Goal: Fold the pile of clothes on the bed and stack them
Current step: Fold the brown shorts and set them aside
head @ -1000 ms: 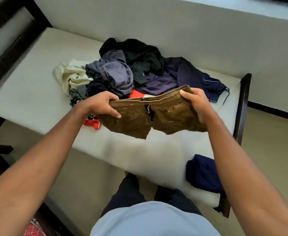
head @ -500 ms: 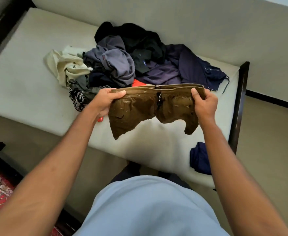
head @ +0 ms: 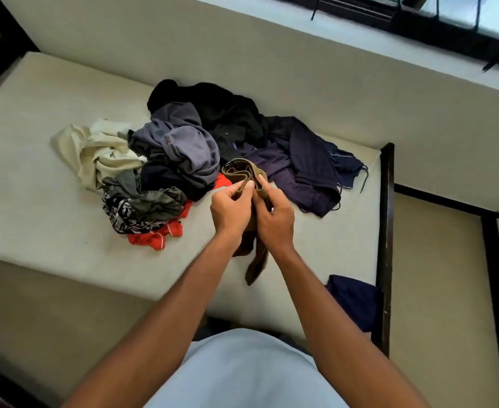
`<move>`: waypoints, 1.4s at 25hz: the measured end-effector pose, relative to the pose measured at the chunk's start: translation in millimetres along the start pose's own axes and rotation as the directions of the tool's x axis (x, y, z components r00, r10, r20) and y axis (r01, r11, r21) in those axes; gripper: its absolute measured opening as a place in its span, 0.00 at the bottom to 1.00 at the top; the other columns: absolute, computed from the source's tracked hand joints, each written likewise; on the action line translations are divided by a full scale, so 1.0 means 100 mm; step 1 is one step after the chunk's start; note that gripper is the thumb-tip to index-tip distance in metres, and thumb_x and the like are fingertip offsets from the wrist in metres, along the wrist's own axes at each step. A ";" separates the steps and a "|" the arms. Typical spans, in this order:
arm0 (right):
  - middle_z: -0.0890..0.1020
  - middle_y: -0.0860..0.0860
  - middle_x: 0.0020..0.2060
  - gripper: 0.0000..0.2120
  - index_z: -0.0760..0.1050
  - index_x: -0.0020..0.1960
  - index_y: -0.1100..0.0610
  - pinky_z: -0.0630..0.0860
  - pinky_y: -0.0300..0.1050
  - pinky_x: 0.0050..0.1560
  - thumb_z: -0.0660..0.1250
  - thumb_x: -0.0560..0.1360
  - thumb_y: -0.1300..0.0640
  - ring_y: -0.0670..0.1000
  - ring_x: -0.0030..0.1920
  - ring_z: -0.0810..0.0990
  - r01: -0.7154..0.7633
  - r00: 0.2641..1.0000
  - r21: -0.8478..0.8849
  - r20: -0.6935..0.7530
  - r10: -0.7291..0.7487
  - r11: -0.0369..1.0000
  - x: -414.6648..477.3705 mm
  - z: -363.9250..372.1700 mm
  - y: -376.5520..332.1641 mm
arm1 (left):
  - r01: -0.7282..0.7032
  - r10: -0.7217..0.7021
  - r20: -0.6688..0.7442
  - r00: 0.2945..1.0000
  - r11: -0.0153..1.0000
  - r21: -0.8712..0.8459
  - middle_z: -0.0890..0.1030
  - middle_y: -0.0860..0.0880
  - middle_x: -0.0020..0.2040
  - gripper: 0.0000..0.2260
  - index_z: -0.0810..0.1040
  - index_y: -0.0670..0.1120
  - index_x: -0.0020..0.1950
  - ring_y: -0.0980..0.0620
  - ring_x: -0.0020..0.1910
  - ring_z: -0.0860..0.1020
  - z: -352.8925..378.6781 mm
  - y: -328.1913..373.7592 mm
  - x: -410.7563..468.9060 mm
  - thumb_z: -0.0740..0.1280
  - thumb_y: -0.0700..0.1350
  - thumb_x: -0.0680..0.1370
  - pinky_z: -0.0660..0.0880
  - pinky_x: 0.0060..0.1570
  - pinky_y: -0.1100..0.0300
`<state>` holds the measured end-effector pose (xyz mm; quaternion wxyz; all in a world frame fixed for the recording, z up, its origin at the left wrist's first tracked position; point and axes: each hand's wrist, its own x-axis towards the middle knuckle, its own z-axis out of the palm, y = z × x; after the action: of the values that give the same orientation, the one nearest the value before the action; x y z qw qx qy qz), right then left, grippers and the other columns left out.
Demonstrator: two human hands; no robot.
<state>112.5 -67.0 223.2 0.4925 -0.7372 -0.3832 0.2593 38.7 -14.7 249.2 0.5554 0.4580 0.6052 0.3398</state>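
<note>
Brown shorts hang folded in half above the bed, their legs dangling between my wrists. My left hand and my right hand sit side by side and both pinch the doubled waistband. Behind them lies the unfolded pile of clothes: grey, black, purple, cream, patterned and red garments. A folded navy garment rests at the bed's near right corner.
The dark wooden bed frame runs along the right edge. A pale wall stands close behind the bed, with a window at the top right. Bare mattress stretches left of the pile and in front of it.
My hands have come together, folding the brown shorts in half along the waistband; before, they held the shorts spread wide. The view has tilted up.
</note>
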 end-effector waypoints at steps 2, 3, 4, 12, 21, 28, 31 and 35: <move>0.82 0.49 0.55 0.17 0.75 0.69 0.53 0.80 0.46 0.58 0.66 0.81 0.51 0.46 0.55 0.80 0.038 0.997 -0.060 0.070 -0.034 0.997 -0.02 0.04 -0.05 | 0.021 -0.012 0.106 0.994 0.996 -0.088 0.86 0.52 0.51 0.09 0.86 0.52 0.54 0.54 0.53 0.83 -0.04 0.06 -0.04 0.66 0.50 0.81 0.79 0.59 0.55; 0.81 0.49 0.56 0.20 0.73 0.71 0.53 0.80 0.43 0.59 0.67 0.80 0.50 0.46 0.57 0.80 0.041 0.996 -0.089 0.085 -0.034 0.995 -0.02 0.07 -0.04 | 0.053 -0.026 0.182 0.983 0.988 -0.142 0.86 0.52 0.50 0.11 0.85 0.53 0.51 0.54 0.53 0.84 -0.05 0.08 -0.05 0.64 0.51 0.82 0.79 0.58 0.54; 0.81 0.48 0.57 0.21 0.72 0.71 0.52 0.79 0.42 0.60 0.68 0.80 0.50 0.46 0.58 0.80 0.016 0.997 -0.096 0.075 -0.009 0.995 -0.03 0.08 -0.02 | 0.085 -0.033 0.262 0.965 0.978 -0.190 0.86 0.50 0.50 0.12 0.85 0.52 0.50 0.53 0.53 0.84 -0.07 0.09 -0.06 0.62 0.52 0.83 0.79 0.58 0.54; 0.84 0.58 0.56 0.17 0.77 0.65 0.63 0.81 0.45 0.55 0.65 0.80 0.56 0.55 0.55 0.85 -0.343 0.933 0.480 0.271 0.236 0.808 0.32 -0.34 -0.08 | -0.011 0.007 0.210 0.978 1.000 0.017 0.71 0.51 0.70 0.35 0.65 0.50 0.75 0.54 0.68 0.70 -0.54 -0.25 0.50 0.78 0.42 0.72 0.71 0.66 0.56; 0.86 0.53 0.54 0.14 0.79 0.64 0.60 0.80 0.47 0.55 0.68 0.81 0.56 0.52 0.55 0.84 -0.341 0.901 0.191 0.347 0.261 0.920 0.44 -0.92 0.34 | -0.101 0.048 0.611 0.790 0.994 0.051 0.85 0.50 0.56 0.16 0.82 0.46 0.62 0.50 0.58 0.83 -0.53 -0.21 0.51 0.74 0.39 0.75 0.78 0.60 0.53; 0.85 0.50 0.56 0.13 0.78 0.66 0.55 0.80 0.46 0.59 0.64 0.83 0.54 0.48 0.58 0.83 -0.318 0.906 0.014 0.300 0.300 0.948 0.87 -0.82 0.37 | -0.100 -0.022 0.544 0.839 0.976 0.193 0.85 0.48 0.54 0.11 0.82 0.47 0.59 0.48 0.56 0.83 -0.21 0.03 0.96 0.73 0.40 0.77 0.79 0.61 0.47; 0.84 0.51 0.56 0.12 0.77 0.66 0.56 0.81 0.45 0.56 0.64 0.84 0.57 0.49 0.57 0.84 -0.265 0.931 0.100 0.286 0.227 0.959 1.16 -0.81 0.19 | -0.225 0.089 0.523 0.848 0.953 0.202 0.84 0.50 0.51 0.12 0.78 0.41 0.60 0.55 0.52 0.83 -0.17 0.32 1.10 0.72 0.37 0.78 0.80 0.54 0.57; 0.84 0.54 0.56 0.12 0.77 0.65 0.60 0.79 0.45 0.59 0.66 0.82 0.63 0.51 0.58 0.83 -0.145 0.951 0.275 0.303 0.057 0.951 1.29 -0.92 -0.03 | -0.370 0.284 0.458 0.843 0.923 0.108 0.84 0.48 0.50 0.11 0.76 0.44 0.56 0.62 0.48 0.82 -0.22 0.65 1.11 0.72 0.36 0.77 0.79 0.48 0.66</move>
<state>255.1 -9.4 259.9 0.5205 -0.6284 -0.3702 0.4441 33.2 113.7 272.6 0.5626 0.6701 0.4090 0.2592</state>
